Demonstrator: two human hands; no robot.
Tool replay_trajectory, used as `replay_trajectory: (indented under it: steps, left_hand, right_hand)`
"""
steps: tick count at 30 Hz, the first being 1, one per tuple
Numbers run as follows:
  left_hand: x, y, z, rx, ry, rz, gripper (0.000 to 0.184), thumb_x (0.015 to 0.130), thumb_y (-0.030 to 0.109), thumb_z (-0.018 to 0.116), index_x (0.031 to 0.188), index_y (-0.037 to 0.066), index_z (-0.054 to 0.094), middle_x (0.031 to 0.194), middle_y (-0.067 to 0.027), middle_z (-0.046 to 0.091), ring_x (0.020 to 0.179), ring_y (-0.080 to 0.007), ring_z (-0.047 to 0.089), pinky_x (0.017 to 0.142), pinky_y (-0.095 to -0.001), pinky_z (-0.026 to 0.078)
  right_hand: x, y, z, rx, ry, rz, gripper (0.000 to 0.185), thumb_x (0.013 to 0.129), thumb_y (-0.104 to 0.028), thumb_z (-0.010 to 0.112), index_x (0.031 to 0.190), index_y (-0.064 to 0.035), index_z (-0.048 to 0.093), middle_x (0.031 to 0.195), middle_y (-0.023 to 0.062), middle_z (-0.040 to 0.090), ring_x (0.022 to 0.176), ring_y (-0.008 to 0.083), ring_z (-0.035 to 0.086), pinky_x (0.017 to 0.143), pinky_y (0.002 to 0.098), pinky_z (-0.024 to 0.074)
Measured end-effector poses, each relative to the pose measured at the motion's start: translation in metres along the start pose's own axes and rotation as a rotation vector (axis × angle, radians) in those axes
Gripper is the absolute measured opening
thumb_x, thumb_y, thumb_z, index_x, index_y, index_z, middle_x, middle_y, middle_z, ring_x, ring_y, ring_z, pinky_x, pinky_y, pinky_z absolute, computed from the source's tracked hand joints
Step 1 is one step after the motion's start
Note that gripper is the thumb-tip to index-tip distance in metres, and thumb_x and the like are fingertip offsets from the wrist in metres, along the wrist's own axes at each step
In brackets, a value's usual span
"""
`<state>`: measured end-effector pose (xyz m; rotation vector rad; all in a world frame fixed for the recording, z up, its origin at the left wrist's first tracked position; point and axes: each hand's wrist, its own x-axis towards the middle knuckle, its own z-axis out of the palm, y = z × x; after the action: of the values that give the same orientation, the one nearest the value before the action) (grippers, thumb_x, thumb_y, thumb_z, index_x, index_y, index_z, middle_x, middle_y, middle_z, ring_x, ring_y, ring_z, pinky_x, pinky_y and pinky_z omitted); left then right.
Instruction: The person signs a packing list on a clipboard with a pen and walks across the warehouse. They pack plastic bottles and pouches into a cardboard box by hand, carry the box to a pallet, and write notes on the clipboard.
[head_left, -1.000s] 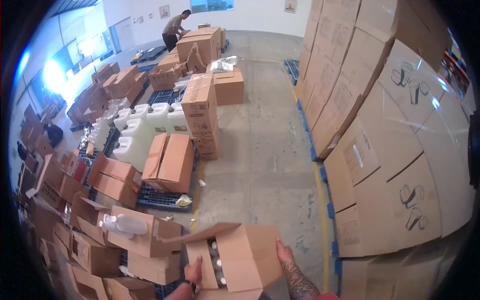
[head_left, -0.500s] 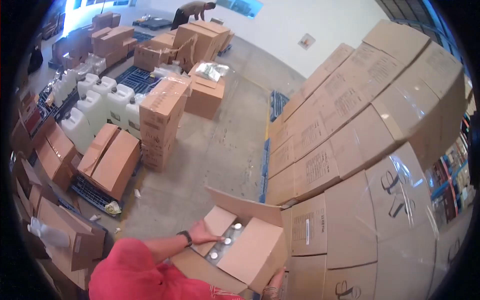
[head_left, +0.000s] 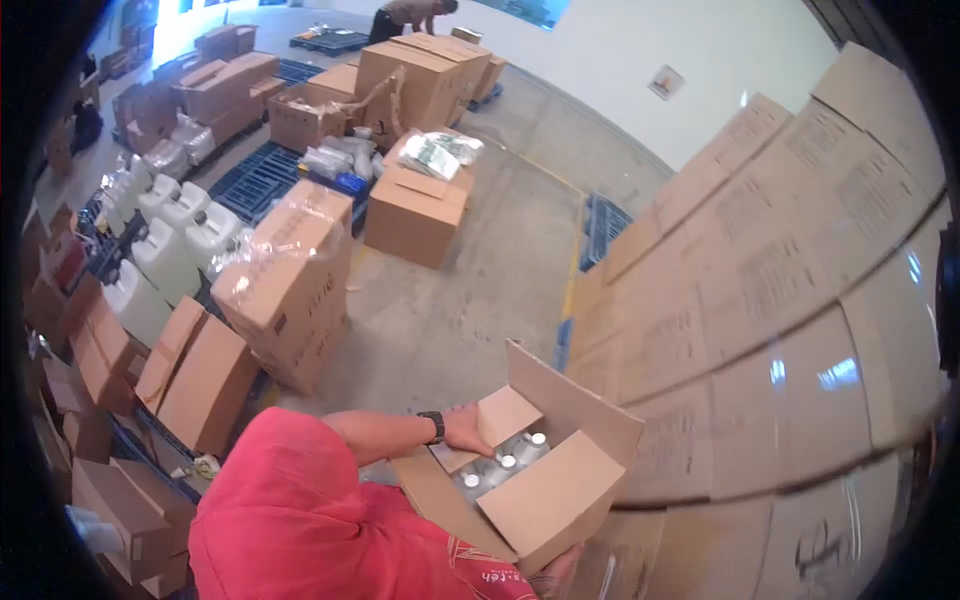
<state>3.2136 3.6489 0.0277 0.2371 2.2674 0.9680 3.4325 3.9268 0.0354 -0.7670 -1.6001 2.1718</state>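
Note:
An open cardboard box (head_left: pixel 560 510) is held in front of my body, its flaps raised or folded outward. Several clear bottles with white caps (head_left: pixel 507 463) show in the gap between the flaps. My left hand (head_left: pixel 467 430), below a dark wristwatch (head_left: pixel 432 427), grips the box's left side, with the thumb over the edge near the bottles. At the lower right corner my right hand (head_left: pixel 562 572) is closed against the outside of the box, its fingers mostly hidden beneath it.
Tall stacks of wrapped cartons (head_left: pixel 740 350) line the right side. To the left are a tall carton (head_left: pixel 290 285), white jugs (head_left: pixel 165 260) and blue pallets (head_left: pixel 255 180). A carton with plastic packets (head_left: pixel 415 220) stands ahead. Another person (head_left: pixel 408 18) bends over boxes far back.
My view has turned, and the tall carton at left looks closer. The open box, still between both hands, now appears farther right in view.

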Motion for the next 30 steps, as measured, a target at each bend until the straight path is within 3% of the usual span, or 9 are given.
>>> replay_trajectory:
  steps: [3,7,9,13,16,18,22,28,30]
  left_hand:
    - [0.043,-0.013,-0.047,-0.108,0.127,-0.056,0.12,0.049,0.061,0.077,0.131,-0.012,0.028,0.123,-0.0311,0.047,0.117,-0.0402,0.047,0.1,-0.0417,0.04]
    - [0.105,-0.053,-0.123,-0.26,0.219,-0.087,0.12,0.05,0.061,0.077,0.133,-0.011,0.027,0.126,-0.0308,0.045,0.117,-0.0406,0.047,0.101,-0.0408,0.039]
    - [0.14,-0.077,-0.152,-0.424,0.333,-0.03,0.116,0.05,0.058,0.078,0.133,-0.009,0.032,0.127,-0.0279,0.047,0.118,-0.0383,0.048,0.102,-0.0397,0.039]
    - [0.177,-0.104,-0.267,-0.548,0.322,-0.166,0.106,0.053,0.05,0.081,0.13,-0.008,0.038,0.127,-0.0238,0.051,0.118,-0.0336,0.049,0.102,-0.0381,0.039]
    - [0.212,-0.13,-0.335,-0.665,0.495,0.014,0.093,0.057,0.041,0.081,0.127,-0.008,0.044,0.126,-0.0219,0.053,0.117,-0.0289,0.051,0.102,-0.0367,0.039]
    - [0.231,-0.141,-0.389,-0.749,0.521,0.17,0.089,0.064,0.032,0.076,0.133,-0.005,0.033,0.128,-0.0184,0.049,0.119,-0.028,0.047,0.102,-0.036,0.037]
    - [0.272,-0.163,-0.499,-0.923,0.538,0.206,0.086,0.064,0.028,0.076,0.132,-0.005,0.034,0.125,-0.0179,0.05,0.117,-0.0257,0.047,0.101,-0.0351,0.038]
    - [0.331,-0.22,-0.632,-0.568,0.706,-0.223,0.096,0.063,0.036,0.077,0.134,-0.009,0.03,0.125,-0.0249,0.049,0.118,-0.0307,0.048,0.101,-0.0345,0.038]
    - [0.364,-0.249,-0.652,-0.559,1.007,-0.223,0.099,0.062,0.034,0.077,0.135,-0.008,0.027,0.129,-0.0252,0.045,0.119,-0.0317,0.047,0.102,-0.035,0.037]
  right_hand:
    - [0.084,-0.027,0.053,-0.029,-0.061,0.265,0.066,0.095,-0.053,0.034,0.135,-0.0007,0.04,0.134,0.0123,0.046,0.121,0.0273,0.045,0.097,0.0399,0.0414]
    - [0.197,-0.011,0.124,-0.206,0.063,0.192,0.067,0.091,-0.054,0.041,0.134,-0.0018,0.041,0.129,0.0141,0.051,0.111,0.029,0.055,0.09,0.0406,0.0478]
    - [0.233,-0.021,0.188,-0.285,0.044,0.411,0.069,0.095,-0.054,0.035,0.136,0.0014,0.039,0.135,0.0122,0.046,0.121,0.0273,0.046,0.099,0.0386,0.0394]
    - [0.301,-0.013,0.336,-0.242,-0.052,0.433,0.068,0.095,-0.055,0.034,0.135,0.0004,0.041,0.134,0.0114,0.047,0.12,0.0264,0.047,0.1,0.0382,0.0389]
    - [0.377,0.012,0.416,-0.271,-0.119,0.312,0.065,0.095,-0.053,0.036,0.131,0.0002,0.045,0.128,0.01,0.052,0.115,0.0261,0.051,0.098,0.0381,0.0406]
    - [0.42,0.022,0.46,-0.136,-0.366,0.389,0.062,0.095,-0.05,0.037,0.131,0.0,0.046,0.124,0.0099,0.054,0.111,0.0254,0.054,0.096,0.0376,0.0423]
    - [0.491,0.041,0.596,-0.287,-0.289,0.463,0.06,0.096,-0.048,0.036,0.132,0.0001,0.044,0.124,0.011,0.054,0.11,0.024,0.054,0.096,0.0365,0.042]
    - [0.615,0.167,0.758,-0.076,-0.593,0.611,0.062,0.095,-0.052,0.033,0.133,-0.0032,0.042,0.122,0.0128,0.056,0.109,0.0259,0.058,0.092,0.0361,0.048]
    - [0.642,0.206,0.822,-0.179,-0.646,0.603,0.063,0.095,-0.053,0.032,0.133,-0.0032,0.043,0.122,0.0128,0.056,0.11,0.0248,0.057,0.093,0.0351,0.0474]
